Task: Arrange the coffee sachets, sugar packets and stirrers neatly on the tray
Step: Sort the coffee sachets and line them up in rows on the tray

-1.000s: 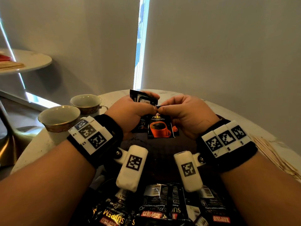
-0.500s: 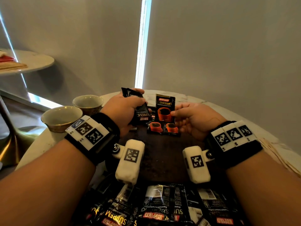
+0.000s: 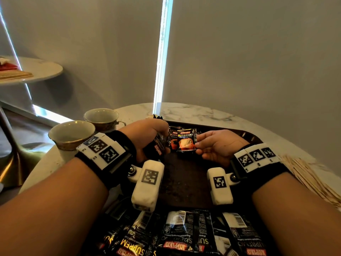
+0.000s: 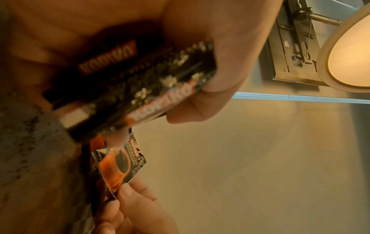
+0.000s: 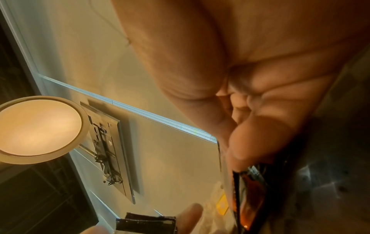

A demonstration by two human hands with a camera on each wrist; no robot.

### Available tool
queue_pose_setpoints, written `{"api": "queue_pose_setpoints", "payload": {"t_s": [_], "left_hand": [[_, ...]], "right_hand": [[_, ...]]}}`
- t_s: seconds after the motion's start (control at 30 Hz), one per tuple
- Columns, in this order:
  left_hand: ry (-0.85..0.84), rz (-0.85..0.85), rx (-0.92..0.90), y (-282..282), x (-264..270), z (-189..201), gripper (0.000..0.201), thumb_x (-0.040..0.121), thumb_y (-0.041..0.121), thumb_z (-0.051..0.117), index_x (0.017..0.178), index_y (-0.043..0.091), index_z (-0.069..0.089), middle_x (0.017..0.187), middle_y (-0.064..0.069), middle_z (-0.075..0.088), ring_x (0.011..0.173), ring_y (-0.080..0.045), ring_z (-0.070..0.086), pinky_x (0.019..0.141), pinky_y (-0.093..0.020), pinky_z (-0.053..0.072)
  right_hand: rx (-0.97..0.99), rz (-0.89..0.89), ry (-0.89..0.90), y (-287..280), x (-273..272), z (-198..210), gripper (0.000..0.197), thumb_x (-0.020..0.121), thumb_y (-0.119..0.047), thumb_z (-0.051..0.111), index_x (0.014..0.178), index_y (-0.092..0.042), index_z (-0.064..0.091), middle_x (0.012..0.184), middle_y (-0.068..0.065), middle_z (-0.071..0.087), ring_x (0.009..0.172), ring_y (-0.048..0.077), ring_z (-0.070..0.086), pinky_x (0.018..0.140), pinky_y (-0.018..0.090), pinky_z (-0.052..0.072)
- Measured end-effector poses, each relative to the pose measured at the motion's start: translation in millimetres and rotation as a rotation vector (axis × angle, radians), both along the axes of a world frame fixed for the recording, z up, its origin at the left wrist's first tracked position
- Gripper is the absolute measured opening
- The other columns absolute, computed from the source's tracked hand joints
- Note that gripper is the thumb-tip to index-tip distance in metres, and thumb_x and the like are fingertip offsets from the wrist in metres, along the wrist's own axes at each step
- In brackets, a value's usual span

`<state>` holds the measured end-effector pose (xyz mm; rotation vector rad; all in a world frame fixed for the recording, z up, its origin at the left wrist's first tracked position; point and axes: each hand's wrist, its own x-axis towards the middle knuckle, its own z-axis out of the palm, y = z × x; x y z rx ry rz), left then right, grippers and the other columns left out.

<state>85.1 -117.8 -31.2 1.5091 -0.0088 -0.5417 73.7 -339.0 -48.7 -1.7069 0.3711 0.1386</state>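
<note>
— Hands first: where do we have them?

— We reach both forearms forward over the tray (image 3: 184,182). Our left hand (image 3: 145,134) sits at the tray's far left, knuckles up, fingers curled round a stack (image 3: 158,145) of black sachets; the left wrist view shows the thumb (image 4: 210,82) clamped across that stack (image 4: 140,88).

— And the right?

— Our right hand (image 3: 215,145) lies palm inward at the far middle, its fingertips (image 3: 198,145) pinching the right edge of one sachet (image 3: 186,141). That sachet overlaps another (image 3: 172,139) lying flat on the tray. We cannot tell whether the pinched one rests on the tray or is raised.

— What else do we see?

— Loose sachets (image 3: 184,235) piled at the tray's near edge, stirrers (image 3: 310,176) fanned on the desk (image 3: 193,111) to our right, two cups (image 3: 72,133) to our left.
</note>
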Motion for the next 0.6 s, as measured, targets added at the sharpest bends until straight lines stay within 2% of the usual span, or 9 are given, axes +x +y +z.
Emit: {"api": "queue_pose_setpoints", "payload": {"t_s": [0.13, 0.27, 0.33, 0.43, 0.6], "left_hand": [[0.020, -0.034, 0.051, -1, -3, 1, 0.010, 0.090, 0.004, 0.052, 0.100, 0.004, 0.053, 0.063, -0.013, 0.064, 0.060, -0.027, 0.065, 0.051, -0.031, 0.053], [0.022, -0.049, 0.084, -1, -7, 4, 0.007, 0.091, 0.006, 0.052, 0.099, 0.004, 0.052, 0.075, -0.016, 0.063, 0.060, -0.026, 0.066, 0.049, -0.031, 0.054], [0.027, -0.055, 0.090, 0, -8, 6, 0.006, 0.092, 0.007, 0.052, 0.098, 0.005, 0.052, 0.070, -0.016, 0.065, 0.062, -0.026, 0.066, 0.048, -0.030, 0.055], [0.035, -0.071, 0.092, -1, -11, 8, 0.005, 0.093, 0.008, 0.051, 0.098, 0.006, 0.052, 0.053, -0.011, 0.066, 0.063, -0.026, 0.065, 0.047, -0.028, 0.054], [0.036, -0.075, 0.085, -1, -11, 8, 0.010, 0.093, 0.007, 0.051, 0.102, 0.005, 0.052, 0.051, -0.009, 0.066, 0.065, -0.026, 0.066, 0.045, -0.028, 0.053]], "right_hand": [[-0.007, 0.015, 0.011, 1, 3, -2, 0.027, 0.087, 0.011, 0.062, 0.111, -0.002, 0.063, 0.096, 0.019, 0.070, 0.064, 0.019, 0.069, 0.050, 0.026, 0.054], [-0.004, 0.025, 0.013, 2, 4, -3, 0.027, 0.087, 0.011, 0.063, 0.111, -0.002, 0.064, 0.096, 0.020, 0.071, 0.065, 0.019, 0.070, 0.051, 0.026, 0.054], [-0.005, 0.032, 0.018, 3, 4, -3, 0.026, 0.087, 0.010, 0.064, 0.110, -0.002, 0.064, 0.096, 0.020, 0.071, 0.065, 0.019, 0.070, 0.051, 0.026, 0.055], [-0.004, 0.029, 0.027, 4, 5, -3, 0.027, 0.086, 0.010, 0.064, 0.110, -0.002, 0.064, 0.096, 0.020, 0.071, 0.066, 0.020, 0.070, 0.053, 0.027, 0.055], [0.013, 0.029, 0.033, 5, 5, -3, 0.027, 0.087, 0.012, 0.062, 0.112, -0.001, 0.064, 0.098, 0.022, 0.071, 0.068, 0.021, 0.071, 0.056, 0.028, 0.058]]}}
